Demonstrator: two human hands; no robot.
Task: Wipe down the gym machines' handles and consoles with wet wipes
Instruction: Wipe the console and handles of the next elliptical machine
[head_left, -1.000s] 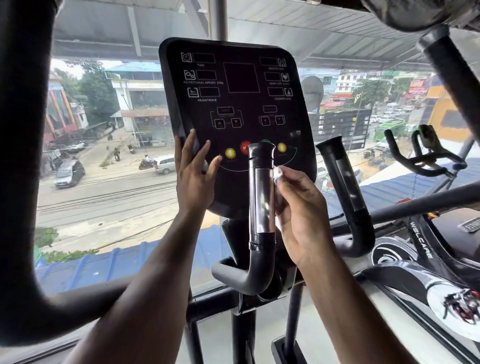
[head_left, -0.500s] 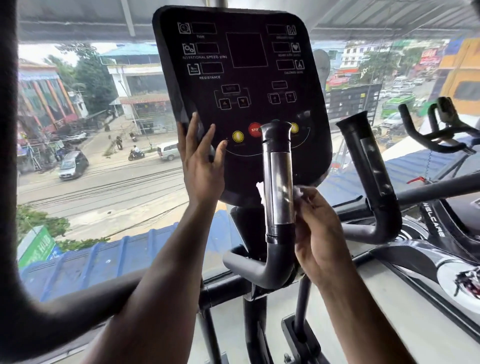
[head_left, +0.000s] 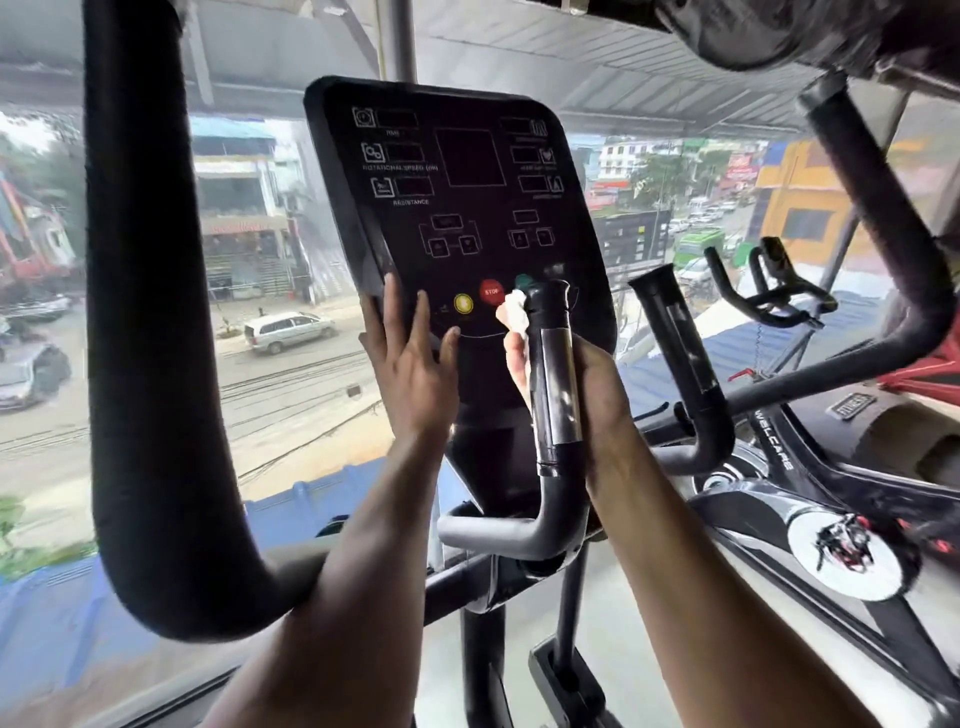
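Since half a second ago the right hand (head_left: 597, 395) has slid up the upright black handle with its shiny metal sensor band (head_left: 558, 384), from the band's lower end to about its middle, and the crumpled white wet wipe (head_left: 514, 314) now pokes out near the handle's top, at its left side, rather than low beside the band. The right hand's fingers are curled round the handle from behind, with the wipe held against it (how much of the wipe lies under the palm cannot be seen).

The left hand (head_left: 413, 364) lies flat on the lower left edge of the black console panel with white printed icons (head_left: 457, 197), its fingers straight and slightly spread, much as before. Just right of its fingertips sit a round yellow button (head_left: 463, 303) and a red round button marked STOP (head_left: 491, 292); a green button (head_left: 524, 282) peeks out behind the handle's top.

A second black upright handle (head_left: 675, 343) stands to the right, apart from both hands. A thick black padded bar (head_left: 145, 322) curves down the left foreground. Beyond the window lies a street with a silver car (head_left: 288, 331).
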